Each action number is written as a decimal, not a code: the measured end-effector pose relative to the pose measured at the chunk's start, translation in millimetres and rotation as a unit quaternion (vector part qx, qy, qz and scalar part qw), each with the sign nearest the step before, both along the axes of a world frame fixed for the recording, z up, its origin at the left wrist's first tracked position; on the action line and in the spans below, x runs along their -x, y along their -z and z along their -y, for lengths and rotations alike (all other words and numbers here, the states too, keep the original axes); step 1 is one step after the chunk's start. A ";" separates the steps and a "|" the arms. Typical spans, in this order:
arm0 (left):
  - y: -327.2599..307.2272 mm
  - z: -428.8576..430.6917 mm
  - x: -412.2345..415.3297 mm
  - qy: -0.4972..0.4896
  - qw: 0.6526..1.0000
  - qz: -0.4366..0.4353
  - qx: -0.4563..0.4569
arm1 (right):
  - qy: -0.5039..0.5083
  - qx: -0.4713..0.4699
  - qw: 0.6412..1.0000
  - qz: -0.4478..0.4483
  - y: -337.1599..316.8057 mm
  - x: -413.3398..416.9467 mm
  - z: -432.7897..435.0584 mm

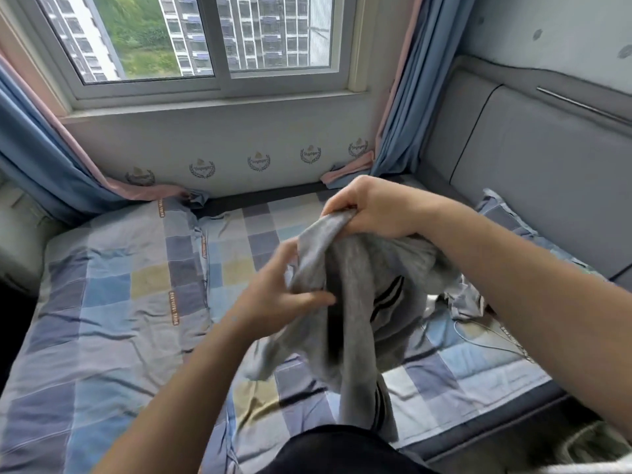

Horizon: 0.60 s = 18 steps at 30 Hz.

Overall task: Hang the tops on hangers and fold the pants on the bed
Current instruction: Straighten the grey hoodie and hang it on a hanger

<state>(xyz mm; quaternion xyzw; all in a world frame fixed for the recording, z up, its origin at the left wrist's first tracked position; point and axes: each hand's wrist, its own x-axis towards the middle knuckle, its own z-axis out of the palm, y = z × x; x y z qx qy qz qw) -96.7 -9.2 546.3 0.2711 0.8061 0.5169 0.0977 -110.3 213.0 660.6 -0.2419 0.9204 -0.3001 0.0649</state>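
A grey garment (345, 302) with black and white stripes hangs bunched above the bed (102, 302). Whether it is a top or pants I cannot tell. My right hand (369, 206) grips its upper edge, fingers curled round the fabric, and holds it up. Lower and to the left, my left hand (284, 292) pinches a fold of the same cloth between thumb and fingers. The garment's lower end trails down toward my lap. No hanger shows in this view.
The bed carries a checked sheet in blue, yellow and grey. A second crumpled piece of cloth (468, 299) lies under my right forearm, with a thin white cable (492, 340) beside it. A grey padded headboard (547, 172) stands right, a window (212, 39) and blue curtains (407, 97) behind.
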 end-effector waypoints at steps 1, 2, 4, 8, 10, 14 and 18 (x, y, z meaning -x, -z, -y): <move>-1.5 -12.2 -2.6 0.015 0.999 0.013 -0.036 | -0.003 -0.021 1.000 -0.013 -4.4 1.6 5.1; -2.1 -22.3 -4.6 -0.002 0.997 0.022 -0.069 | 0.002 -0.035 0.999 -0.036 -6.5 2.5 8.1; 0.7 -34.6 -6.2 -0.067 0.986 0.062 -0.143 | 0.039 -0.026 0.995 -0.090 -3.2 1.5 5.7; 14.5 -35.4 -11.8 -0.123 0.935 0.212 -0.255 | 0.199 -0.033 0.960 -0.197 39.9 -16.5 -23.5; 19.7 -30.2 -14.6 -0.133 0.914 0.250 -0.290 | 0.290 -0.038 0.947 -0.133 71.2 -36.0 -40.3; 24.7 -25.3 -20.2 -0.136 0.890 0.304 -0.312 | 0.378 0.112 0.909 0.137 141.9 -76.8 -58.7; 33.5 -24.4 -26.6 -0.129 0.880 0.339 -0.308 | 0.318 0.480 0.701 0.420 189.8 -92.4 -48.2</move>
